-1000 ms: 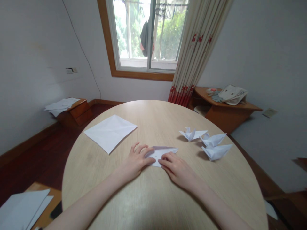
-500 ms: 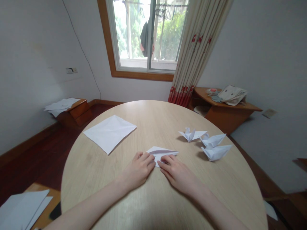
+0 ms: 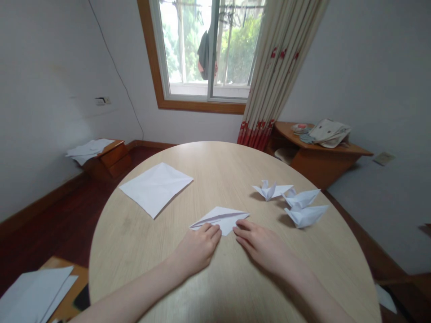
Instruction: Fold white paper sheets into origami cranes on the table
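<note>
A folded sheet of white paper [image 3: 226,219], kite-like with a long crease opening across it, lies flat on the table in front of me. My left hand [image 3: 198,246] has its curled fingers pressed on the paper's near left edge. At the near right edge, my right hand [image 3: 259,242] holds the paper with its fingertips and thumb close together. The folded paper's lower left part is hidden under my left fingers. Off to the right stand three folded paper birds [image 3: 306,216], two of them overlapping in view.
A flat creased paper sheet [image 3: 156,187] lies at the left of the round table [image 3: 215,161]. More white sheets [image 3: 33,291] rest on a low surface at lower left. A corner shelf [image 3: 350,150] with a cloth bag [image 3: 330,133] stands behind the table's right side.
Both hands have shifted on the folded paper: the right moved slightly right, the left lower along the near edge. The paper's left point has come into view.
</note>
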Tool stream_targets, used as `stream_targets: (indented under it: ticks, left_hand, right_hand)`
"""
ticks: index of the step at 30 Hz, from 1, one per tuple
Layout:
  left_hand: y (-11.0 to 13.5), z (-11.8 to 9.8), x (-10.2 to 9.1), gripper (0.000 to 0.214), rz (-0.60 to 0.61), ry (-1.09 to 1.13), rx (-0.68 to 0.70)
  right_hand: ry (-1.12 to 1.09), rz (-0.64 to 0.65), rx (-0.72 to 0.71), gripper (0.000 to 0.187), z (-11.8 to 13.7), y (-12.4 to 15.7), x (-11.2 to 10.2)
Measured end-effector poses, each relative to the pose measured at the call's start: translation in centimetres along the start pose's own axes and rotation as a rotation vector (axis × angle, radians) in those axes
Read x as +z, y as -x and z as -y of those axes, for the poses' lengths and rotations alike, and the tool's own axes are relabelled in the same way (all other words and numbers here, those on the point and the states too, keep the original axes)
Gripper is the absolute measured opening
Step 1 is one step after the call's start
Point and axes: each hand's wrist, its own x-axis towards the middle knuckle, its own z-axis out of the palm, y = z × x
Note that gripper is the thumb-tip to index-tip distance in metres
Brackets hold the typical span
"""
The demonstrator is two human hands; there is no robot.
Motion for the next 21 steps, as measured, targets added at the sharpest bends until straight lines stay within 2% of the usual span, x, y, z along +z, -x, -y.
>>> stream_targets:
  ticks: [3, 9, 17, 21]
  left_hand:
    - [-0.1, -0.3, -0.1, 0.034, 0.028, -0.017, -0.013]
    - [-0.1, -0.5, 0.0, 0.035, 0.003, 0.027, -0.028]
    - [0.0, -0.4, 0.0, 0.036, -0.021, 0.060, -0.038]
    - [0.0, -0.3, 0.2, 0.028, -0.049, 0.074, -0.051]
  right_hand:
    - [0.015, -0.010, 0.025, 0.027, -0.1, -0.1, 0.1]
    - [0.058, -0.019, 0.103, 0.029, -1.0, -0.2, 0.7]
    - [0.159, -0.059, 0.092, 0.033, -1.4, -0.4, 1.1]
    - [0.230, -0.086, 0.073, 0.030, -1.1, -0.4, 1.3]
